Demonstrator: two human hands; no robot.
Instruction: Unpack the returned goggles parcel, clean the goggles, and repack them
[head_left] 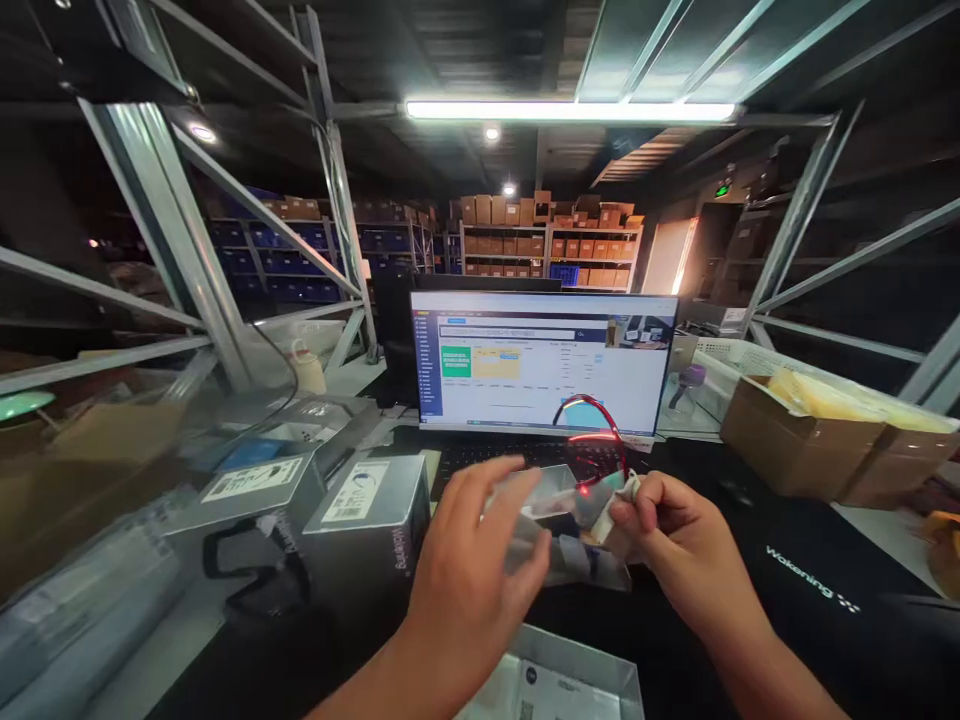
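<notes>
My left hand (469, 565) and my right hand (679, 550) meet above a black desk mat (810, 590), in front of a lit laptop (540, 365). Between them is a small clear plastic packet (559, 520) with a light item inside; both hands have their fingers curled on it. A red glow (592, 440) from a small scanner-like thing shines just above the packet, by my right fingers. The packet and fingers are smeared by motion.
Grey boxes with white labels (360, 510) lie left of the hands, among plastic-wrapped parcels. An open grey box (555, 680) sits at the near edge. A cardboard box with yellow packets (825, 420) stands right. Metal shelving surrounds the desk.
</notes>
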